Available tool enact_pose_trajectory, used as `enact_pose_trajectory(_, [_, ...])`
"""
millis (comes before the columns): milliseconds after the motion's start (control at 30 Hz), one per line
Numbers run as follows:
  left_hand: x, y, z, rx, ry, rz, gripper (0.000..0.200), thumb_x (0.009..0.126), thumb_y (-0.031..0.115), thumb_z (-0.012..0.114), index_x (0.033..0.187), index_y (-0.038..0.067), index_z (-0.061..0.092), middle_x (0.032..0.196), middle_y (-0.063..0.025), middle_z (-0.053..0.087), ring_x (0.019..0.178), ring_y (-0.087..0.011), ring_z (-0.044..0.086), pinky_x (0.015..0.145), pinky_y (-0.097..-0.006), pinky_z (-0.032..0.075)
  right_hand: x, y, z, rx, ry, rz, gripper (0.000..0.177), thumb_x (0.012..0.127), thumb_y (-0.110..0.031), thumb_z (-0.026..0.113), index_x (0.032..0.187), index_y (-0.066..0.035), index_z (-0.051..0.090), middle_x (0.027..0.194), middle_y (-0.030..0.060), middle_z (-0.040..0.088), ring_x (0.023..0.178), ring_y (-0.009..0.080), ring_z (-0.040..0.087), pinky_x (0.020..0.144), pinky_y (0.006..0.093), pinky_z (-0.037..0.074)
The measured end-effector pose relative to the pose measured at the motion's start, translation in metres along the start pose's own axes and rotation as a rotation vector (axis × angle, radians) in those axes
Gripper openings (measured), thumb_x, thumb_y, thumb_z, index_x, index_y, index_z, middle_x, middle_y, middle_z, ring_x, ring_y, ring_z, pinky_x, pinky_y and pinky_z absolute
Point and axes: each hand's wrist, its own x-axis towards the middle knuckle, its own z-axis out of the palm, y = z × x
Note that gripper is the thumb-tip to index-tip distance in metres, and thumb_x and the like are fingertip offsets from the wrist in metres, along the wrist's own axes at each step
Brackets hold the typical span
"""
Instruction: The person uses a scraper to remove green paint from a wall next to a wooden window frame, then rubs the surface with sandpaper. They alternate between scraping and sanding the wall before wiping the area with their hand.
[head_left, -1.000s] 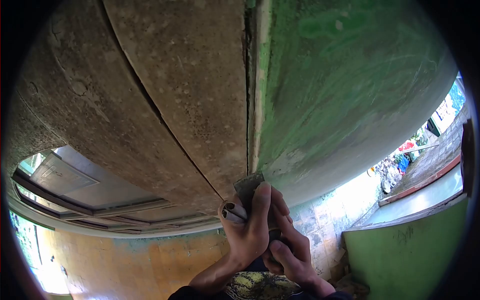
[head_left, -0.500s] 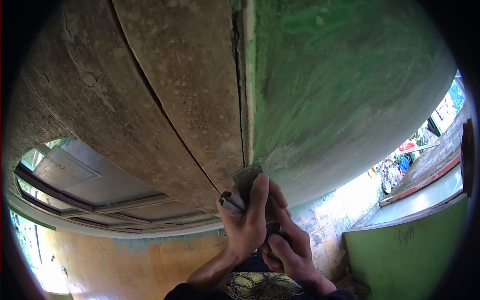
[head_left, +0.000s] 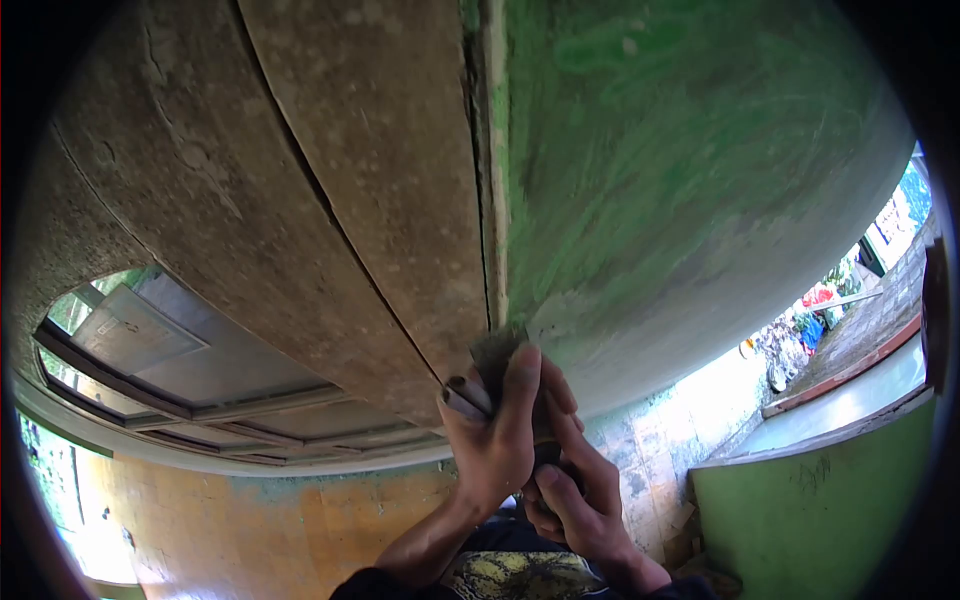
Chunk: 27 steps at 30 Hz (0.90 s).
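A putty knife's flat grey blade [head_left: 494, 352] meets the seam between the brown boards [head_left: 390, 180] and the green wall [head_left: 660, 200]. My left hand [head_left: 490, 445] is closed around the upper part of the tool, its thumb laid along the blade. Tucked in the same hand is a rolled piece of sandpaper [head_left: 468, 396], its hollow ends sticking out on the left. Lower down, my right hand [head_left: 585, 495] wraps the dark handle [head_left: 546, 456], most of which the fingers hide.
A wooden-framed window [head_left: 215, 405] is at the left. Orange-yellow wall [head_left: 280, 510] lies behind me. At right stands a low green wall [head_left: 820, 500] with a pale ledge [head_left: 840, 410]. Colourful items [head_left: 810, 310] show outside.
Both hands and the putty knife stay at the seam, with the blade shifted only very slightly. The view has moved a little, and the boards and window appear a bit further right.
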Motion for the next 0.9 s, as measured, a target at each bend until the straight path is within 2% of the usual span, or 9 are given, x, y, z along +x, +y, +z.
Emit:
enact_pose_trajectory(167, [0.002, 0.006, 0.006, -0.064, -0.011, -0.026, 0.037, 0.104, 0.017, 0.049, 0.072, 0.001, 0.058, 0.064, -0.0066, 0.062, 0.055, -0.0123, 0.06, 0.049, -0.0271, 0.047, 0.001, -0.009, 0.001, -0.03, 0.012, 0.012, 0.062, 0.099, -0.003, 0.041, 0.155, 0.004, 0.015, 0.075, 0.0019, 0.053, 0.054, 0.0062, 0.044, 0.05, 0.0209, 0.036])
enact_pose_trajectory(233, [0.0, -0.009, -0.002, 0.066, -0.006, -0.016, 0.037, 0.104, 0.015, 0.048, 0.072, 0.001, 0.059, 0.064, -0.0062, 0.062, 0.055, -0.0117, 0.059, 0.049, -0.0268, 0.046, 0.001, 0.007, -0.005, 0.045, 0.016, -0.008, 0.063, 0.099, -0.004, 0.041, 0.155, 0.004, 0.014, 0.076, 0.002, 0.053, 0.054, 0.0059, 0.044, 0.049, 0.0207, 0.035])
enact_pose_trajectory(367, [0.002, -0.008, 0.003, 0.052, 0.002, -0.004, 0.037, 0.104, 0.015, 0.047, 0.071, 0.001, 0.059, 0.063, -0.0057, 0.062, 0.055, -0.011, 0.058, 0.05, -0.0264, 0.046, 0.003, 0.006, -0.011, 0.002, -0.016, -0.01, 0.063, 0.099, -0.004, 0.041, 0.155, 0.004, 0.014, 0.076, 0.0017, 0.053, 0.054, 0.0056, 0.043, 0.049, 0.0206, 0.035])
enact_pose_trajectory(433, [0.002, -0.011, 0.002, 0.137, 0.009, 0.057, 0.041, 0.104, 0.026, 0.048, 0.074, 0.0, 0.057, 0.061, -0.0092, 0.06, 0.05, -0.0179, 0.061, 0.048, -0.031, 0.049, 0.003, 0.01, -0.012, 0.057, -0.019, -0.009, 0.063, 0.099, -0.005, 0.042, 0.155, 0.004, 0.014, 0.076, 0.0014, 0.053, 0.054, 0.0053, 0.042, 0.049, 0.0204, 0.035])
enact_pose_trajectory(567, [0.005, -0.01, 0.002, 0.158, 0.005, 0.045, 0.041, 0.104, 0.027, 0.049, 0.074, 0.0, 0.057, 0.061, -0.0092, 0.06, 0.05, -0.0179, 0.061, 0.048, -0.0305, 0.049, 0.006, 0.002, -0.008, 0.038, -0.011, 0.008, 0.062, 0.099, -0.004, 0.041, 0.155, 0.004, 0.015, 0.076, 0.0013, 0.053, 0.053, 0.0051, 0.043, 0.049, 0.0202, 0.035])
enact_pose_trajectory(633, [0.01, 0.013, 0.018, 0.106, 0.003, 0.044, 0.04, 0.104, 0.026, 0.049, 0.075, 0.0, 0.056, 0.061, -0.0092, 0.06, 0.05, -0.0182, 0.061, 0.048, -0.0306, 0.049, 0.011, -0.01, -0.003, 0.039, -0.012, -0.08, 0.062, 0.099, -0.004, 0.041, 0.155, 0.004, 0.015, 0.076, 0.0016, 0.053, 0.053, 0.0047, 0.043, 0.048, 0.0199, 0.035])
enact_pose_trajectory(700, [0.005, 0.004, 0.01, 0.096, -0.031, 0.013, 0.039, 0.104, 0.025, 0.049, 0.076, 0.0, 0.056, 0.061, -0.0095, 0.059, 0.05, -0.0183, 0.06, 0.048, -0.0307, 0.05, 0.006, -0.009, -0.006, 0.037, -0.018, -0.054, 0.062, 0.098, -0.003, 0.04, 0.155, 0.004, 0.015, 0.077, 0.002, 0.054, 0.053, 0.005, 0.043, 0.049, 0.0203, 0.035])
enact_pose_trajectory(767, [0.004, -0.006, 0.005, 0.082, 0.01, 0.002, 0.036, 0.103, 0.014, 0.049, 0.071, 0.0, 0.06, 0.062, -0.0061, 0.062, 0.054, -0.0119, 0.06, 0.05, -0.0257, 0.048, 0.003, -0.001, -0.008, 0.061, 0.01, 0.031, 0.062, 0.098, -0.003, 0.04, 0.155, 0.004, 0.015, 0.079, 0.0024, 0.054, 0.053, 0.0054, 0.043, 0.049, 0.0205, 0.035])
enact_pose_trajectory(900, [0.003, -0.008, 0.006, 0.038, 0.022, 0.003, 0.035, 0.103, 0.013, 0.048, 0.073, 0.0, 0.059, 0.064, -0.0063, 0.062, 0.055, -0.0115, 0.06, 0.05, -0.026, 0.048, 0.003, -0.003, -0.011, 0.033, -0.009, -0.003, 0.061, 0.098, -0.002, 0.04, 0.154, 0.004, 0.017, 0.08, 0.0029, 0.055, 0.054, 0.0053, 0.043, 0.05, 0.0209, 0.035])
